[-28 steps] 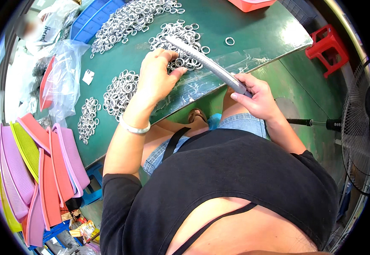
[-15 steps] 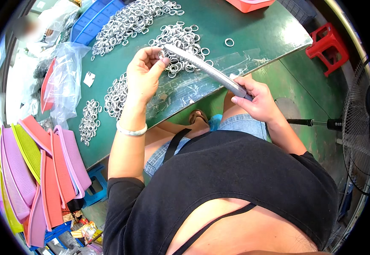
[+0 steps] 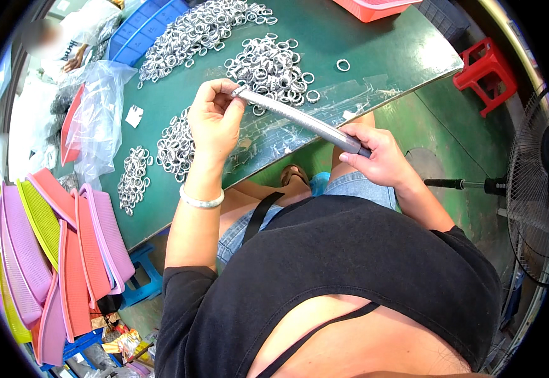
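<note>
Since the earlier frame, the left hand (image 3: pixel 216 123) has shifted slightly and the tip of the grey tapered rod (image 3: pixel 294 118) has dropped to meet it, with a small metal ring (image 3: pixel 239 92) now at that tip. Thumb and fingertips of the left hand are pinched almost together on the ring; whether it encircles the rod or only touches its end, I cannot tell. The right hand (image 3: pixel 375 153) is wrapped around the rod's dark handle end, thumb on top, and the rod points from there toward 10 o'clock.

Around the left hand on the green table (image 3: pixel 325 39), a ring heap (image 3: pixel 268 66) lies near at 1 to 2 o'clock, a larger heap (image 3: pixel 199 38) at 12, another pile (image 3: pixel 175 146) just beside it at 8, and a small pile (image 3: pixel 136 179) farther along 8. One lone ring (image 3: pixel 342 65) sits well apart at 2. From the right hand, a red stool (image 3: pixel 487 75) stands at 2 o'clock and a fan (image 3: pixel 533 179) at 3
</note>
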Demonstrator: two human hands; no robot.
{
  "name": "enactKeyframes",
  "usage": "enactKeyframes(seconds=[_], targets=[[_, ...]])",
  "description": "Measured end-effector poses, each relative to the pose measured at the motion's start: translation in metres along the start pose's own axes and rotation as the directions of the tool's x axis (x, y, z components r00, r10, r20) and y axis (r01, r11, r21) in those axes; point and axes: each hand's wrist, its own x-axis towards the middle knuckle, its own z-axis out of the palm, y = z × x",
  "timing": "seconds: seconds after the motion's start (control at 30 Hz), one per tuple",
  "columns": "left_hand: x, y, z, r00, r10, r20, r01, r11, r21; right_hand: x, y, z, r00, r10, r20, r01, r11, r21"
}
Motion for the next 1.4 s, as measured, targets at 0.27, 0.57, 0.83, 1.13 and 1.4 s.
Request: enactKeyframes(seconds=[0.27, 0.57, 0.83, 1.13, 1.4], targets=[[-0.008, 0.004, 0.010, 0.984, -0.175, -0.045, 0.146, 0.918, -0.369, 0.002, -0.006, 0.000, 0.997, -0.066, -0.033, 0.062, 0.992, -0.113], [-0.013, 0.013, 0.008, 0.922, -0.369, 0.119, 0.387, 0.891, -0.236, 0.001, 0.004, 0.001, 0.964, -0.245, -0.103, 0.215, 0.947, -0.238], [-0.019, 0.010, 0.015, 0.882, -0.397, 0.253, 0.468, 0.798, -0.380, 0.001, 0.003, 0.002, 0.967, -0.241, -0.079, 0.219, 0.951, -0.217], [-0.031, 0.004, 0.034, 0.922, -0.327, 0.206, 0.384, 0.830, -0.404, 0.005, 0.000, 0.002, 0.977, -0.210, -0.040, 0.197, 0.956, -0.216], [-0.036, 0.008, 0.029, 0.881, -0.411, 0.233, 0.473, 0.776, -0.418, 0.006, -0.001, 0.004, 0.963, -0.264, -0.048, 0.245, 0.939, -0.241]])
